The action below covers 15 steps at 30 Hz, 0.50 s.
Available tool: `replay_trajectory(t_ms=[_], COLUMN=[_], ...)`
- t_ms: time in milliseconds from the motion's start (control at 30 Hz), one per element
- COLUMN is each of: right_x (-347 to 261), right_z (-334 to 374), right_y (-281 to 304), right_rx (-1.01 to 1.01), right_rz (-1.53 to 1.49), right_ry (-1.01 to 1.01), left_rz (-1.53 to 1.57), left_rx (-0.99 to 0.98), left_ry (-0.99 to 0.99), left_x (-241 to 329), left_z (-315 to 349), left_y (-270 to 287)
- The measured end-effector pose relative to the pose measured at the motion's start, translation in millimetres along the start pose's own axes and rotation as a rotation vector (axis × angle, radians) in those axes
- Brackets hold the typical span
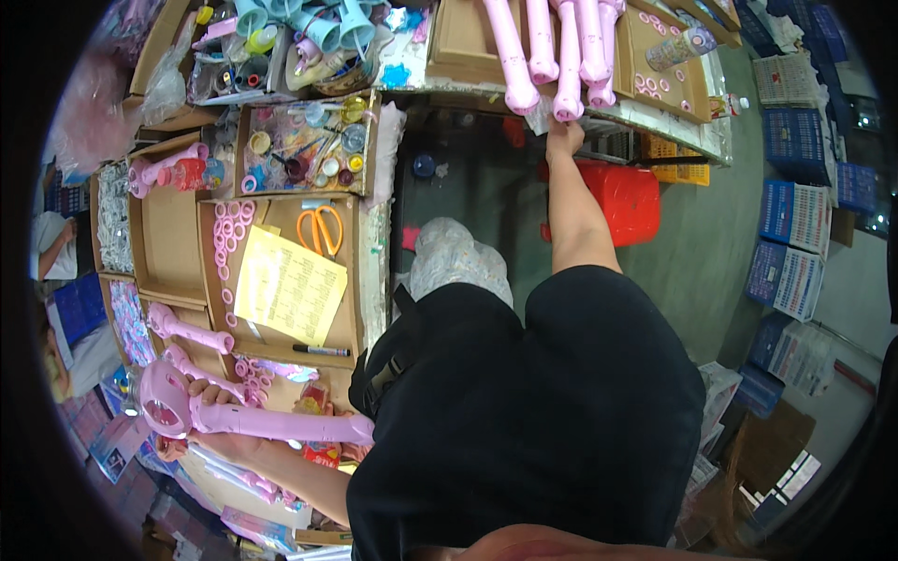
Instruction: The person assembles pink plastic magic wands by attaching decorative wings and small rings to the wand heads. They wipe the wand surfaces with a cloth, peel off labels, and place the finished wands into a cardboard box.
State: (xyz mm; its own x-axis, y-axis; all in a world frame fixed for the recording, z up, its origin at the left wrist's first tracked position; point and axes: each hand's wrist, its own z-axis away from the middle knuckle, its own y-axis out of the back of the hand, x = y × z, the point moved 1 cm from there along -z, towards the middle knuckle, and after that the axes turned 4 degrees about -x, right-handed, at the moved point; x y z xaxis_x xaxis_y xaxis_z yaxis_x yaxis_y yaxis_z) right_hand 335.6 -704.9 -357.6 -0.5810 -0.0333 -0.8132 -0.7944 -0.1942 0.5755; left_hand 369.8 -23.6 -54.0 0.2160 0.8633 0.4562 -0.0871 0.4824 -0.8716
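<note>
My left hand (217, 421) is wrapped round a pink plastic toy wand (281, 424) with a wide round head and a long handle. The wand lies sideways over the lower left boxes, its handle end pointing toward my body. At the far bench edge, my right hand (564, 138) has its fingers closed just below the ends of several pink wand handles (568, 89). A clear plastic scrap (538, 119) shows beside its fingertips; whether it is gripped is hard to make out. Two more pink wands, one a loose handle (192, 330), lie near my left hand.
A cardboard tray holds pink rings (224, 245), a yellow printed sheet (290, 285), orange scissors (320, 230) and a marker (321, 351). Beyond it sits a box of small paint pots (330, 168). A red stool (629, 204) stands beneath my right arm. A bottle (681, 49) lies far right.
</note>
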Motion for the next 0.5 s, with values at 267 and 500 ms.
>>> replay_trajectory(t_ms=[267,500], right_x=[6,33], right_z=[0,-13], right_y=[3,-1], right_rx=[-0.003,-0.052], right_rz=[-0.024,0.029], right_ry=[0.093,0.074], left_rz=[0.010,-0.157], left_rx=[0.033,0.080], left_ry=[-0.033,-0.124], left_x=[1,-7], left_z=[-1,-5], left_y=[9,14])
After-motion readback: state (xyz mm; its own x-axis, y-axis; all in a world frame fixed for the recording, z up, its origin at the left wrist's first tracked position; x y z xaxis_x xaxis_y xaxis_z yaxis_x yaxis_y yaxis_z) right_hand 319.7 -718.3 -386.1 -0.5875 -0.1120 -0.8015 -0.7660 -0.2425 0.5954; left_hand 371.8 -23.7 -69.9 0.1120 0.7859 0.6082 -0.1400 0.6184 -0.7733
